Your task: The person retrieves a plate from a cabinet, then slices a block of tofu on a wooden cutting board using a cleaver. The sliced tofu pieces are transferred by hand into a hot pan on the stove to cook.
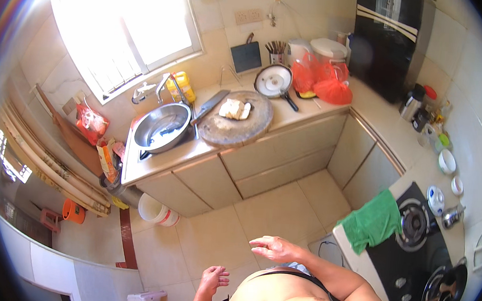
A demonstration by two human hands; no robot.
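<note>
My left hand (214, 279) hangs in the air over the floor tiles, its fingers loosely curled and nothing in them. To its right, in front of my body, my right hand (271, 248) is held up with fingers stretched out, also without a thing in it. Both are well away from the counter. On the counter lies a round wooden chopping board (211, 126) bearing pale, whitish food pieces (234, 109) I cannot identify. A cleaver (211, 105) rests at the board's left edge. Left of it a metal basin (144, 125) sits at the sink.
A white pan (273, 81) and red plastic bags (334, 90) are farther along the counter. A green cloth (372, 220) drapes over the stove edge at right, near a wok (452, 289). A white bucket (157, 210) stands on the floor by the cabinets.
</note>
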